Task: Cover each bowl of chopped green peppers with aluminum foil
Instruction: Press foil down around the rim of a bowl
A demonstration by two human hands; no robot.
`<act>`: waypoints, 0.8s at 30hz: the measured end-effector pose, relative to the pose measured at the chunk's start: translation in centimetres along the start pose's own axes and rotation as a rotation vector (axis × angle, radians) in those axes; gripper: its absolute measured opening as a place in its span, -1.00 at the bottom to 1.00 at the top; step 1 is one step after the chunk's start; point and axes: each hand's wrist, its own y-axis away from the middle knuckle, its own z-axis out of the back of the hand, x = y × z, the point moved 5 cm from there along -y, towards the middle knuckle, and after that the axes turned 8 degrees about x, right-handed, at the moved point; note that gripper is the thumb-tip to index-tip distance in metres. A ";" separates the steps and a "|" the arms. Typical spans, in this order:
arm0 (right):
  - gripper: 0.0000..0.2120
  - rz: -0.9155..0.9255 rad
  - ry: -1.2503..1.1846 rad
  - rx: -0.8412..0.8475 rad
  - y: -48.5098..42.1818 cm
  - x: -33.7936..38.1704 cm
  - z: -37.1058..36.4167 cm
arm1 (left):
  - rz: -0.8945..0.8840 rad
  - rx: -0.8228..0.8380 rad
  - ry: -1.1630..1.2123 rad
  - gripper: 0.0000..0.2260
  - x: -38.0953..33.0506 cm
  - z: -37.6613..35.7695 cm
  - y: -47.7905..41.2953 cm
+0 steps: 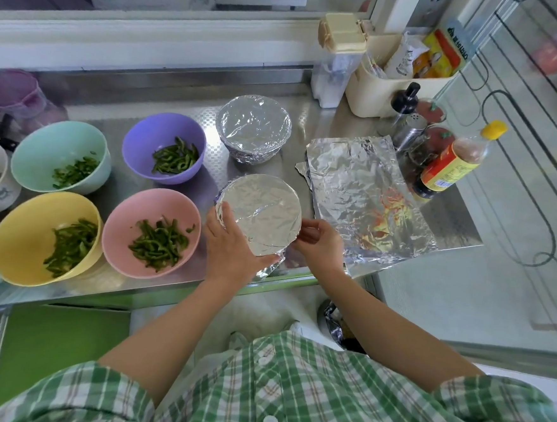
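Cupping the near foil-covered bowl (pixel 260 209) with the left hand (pixel 232 244), thumb lying on its smooth, taut silver top. Pinching the crinkled foil at its right rim with the right hand (pixel 318 240). Sitting at the steel desk (pixel 283 175) front edge, between the pink bowl (pixel 117 232) of green pepper strips (pixel 159 245) and the loose foil sheets (pixel 364 197).

likely kitchen: steel counter (pixel 191 112), sauce bottle (pixel 448 166)

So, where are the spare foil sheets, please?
In the head view, the foil sheets lie flat at right, between the near foil-covered bowl and the sauce bottle.
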 end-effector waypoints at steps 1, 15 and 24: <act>-0.72 -0.023 0.021 -0.024 0.0 0.1 0.0 | 0.002 0.000 -0.004 0.34 0.0 0.0 0.0; -0.77 -0.215 -0.148 -0.165 0.2 -0.9 -1.5 | -0.001 -0.001 0.020 0.30 -0.5 0.2 0.4; -0.83 -0.137 0.060 -0.073 -1.3 0.2 -0.7 | 0.006 0.007 -0.006 0.28 -0.1 0.0 1.1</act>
